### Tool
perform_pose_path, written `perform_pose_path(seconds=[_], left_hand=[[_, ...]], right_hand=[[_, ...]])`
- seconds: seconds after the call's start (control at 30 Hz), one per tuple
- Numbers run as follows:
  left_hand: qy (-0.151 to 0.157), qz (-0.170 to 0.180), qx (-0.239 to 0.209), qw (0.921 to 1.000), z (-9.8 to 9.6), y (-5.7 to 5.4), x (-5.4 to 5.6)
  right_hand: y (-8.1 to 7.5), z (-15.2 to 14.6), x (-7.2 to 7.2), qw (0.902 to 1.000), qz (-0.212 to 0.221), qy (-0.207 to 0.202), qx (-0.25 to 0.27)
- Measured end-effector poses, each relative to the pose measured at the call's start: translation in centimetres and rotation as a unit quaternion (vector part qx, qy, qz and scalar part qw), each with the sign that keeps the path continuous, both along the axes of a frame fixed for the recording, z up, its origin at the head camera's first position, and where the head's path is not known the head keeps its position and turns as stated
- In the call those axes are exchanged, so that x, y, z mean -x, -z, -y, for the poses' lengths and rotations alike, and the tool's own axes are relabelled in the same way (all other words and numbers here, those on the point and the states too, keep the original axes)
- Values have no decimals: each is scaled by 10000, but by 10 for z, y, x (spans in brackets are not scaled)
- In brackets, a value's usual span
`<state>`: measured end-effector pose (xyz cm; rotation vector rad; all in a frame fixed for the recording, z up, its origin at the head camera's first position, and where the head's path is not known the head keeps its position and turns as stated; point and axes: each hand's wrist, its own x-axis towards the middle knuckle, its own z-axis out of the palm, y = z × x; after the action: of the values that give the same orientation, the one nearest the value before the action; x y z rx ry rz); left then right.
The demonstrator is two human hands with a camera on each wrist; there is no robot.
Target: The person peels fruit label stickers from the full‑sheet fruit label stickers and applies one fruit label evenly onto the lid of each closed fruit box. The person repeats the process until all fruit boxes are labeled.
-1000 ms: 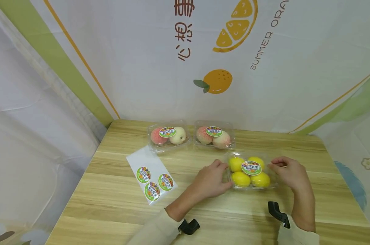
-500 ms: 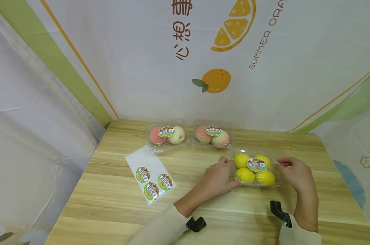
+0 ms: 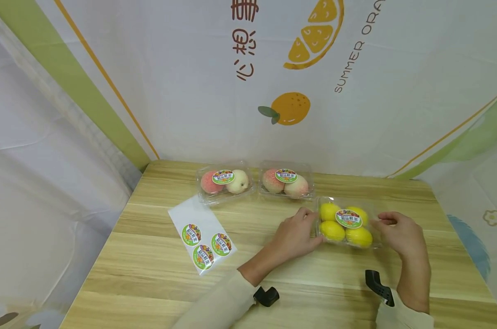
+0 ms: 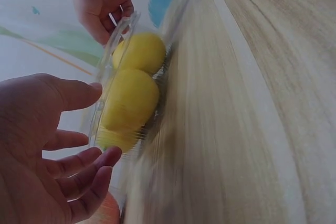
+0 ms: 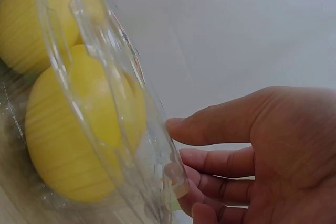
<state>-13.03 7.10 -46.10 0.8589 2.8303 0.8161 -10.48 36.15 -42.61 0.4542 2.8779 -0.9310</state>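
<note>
A clear plastic fruit box [image 3: 377, 240] with several lemons [image 3: 332, 230] inside sits on the right half of the table. Its lid is down, and a round fruit sticker [image 3: 349, 218] lies across the middle of the lid. My left hand [image 3: 296, 235] holds the box's left end, thumb at the near corner and fingers along the side. At the opposite end, my right hand [image 3: 402, 233] holds the edge between thumb and fingers. In the right wrist view the thumb [image 5: 210, 124] meets the rim, while the fingertips are partly behind the clear plastic.
Two more clear boxes stand at the back: the left peach box [image 3: 227, 198] and the right peach box [image 3: 269, 194], both with stickers on top. A white sticker sheet [image 3: 195, 208] bearing 3 round stickers lies at the left. A printed cloth [image 3: 190, 114] hangs behind the table.
Both hands have shifted the lemon box to the right and slightly toward the back of the table. The peach boxes and the sticker sheet stay in place.
</note>
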Motion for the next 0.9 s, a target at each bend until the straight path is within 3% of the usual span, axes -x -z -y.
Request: perform_pose_path(seconds=[0.47, 0.9], left_hand=[[-228, -585, -248, 9977, -7, 9, 10], [-527, -730, -519, 9946, -10, 15, 19]], right_hand=[[-1, -3, 0, 9999, 140, 73, -13], [-6, 3, 2, 9992, 301, -167, 216]])
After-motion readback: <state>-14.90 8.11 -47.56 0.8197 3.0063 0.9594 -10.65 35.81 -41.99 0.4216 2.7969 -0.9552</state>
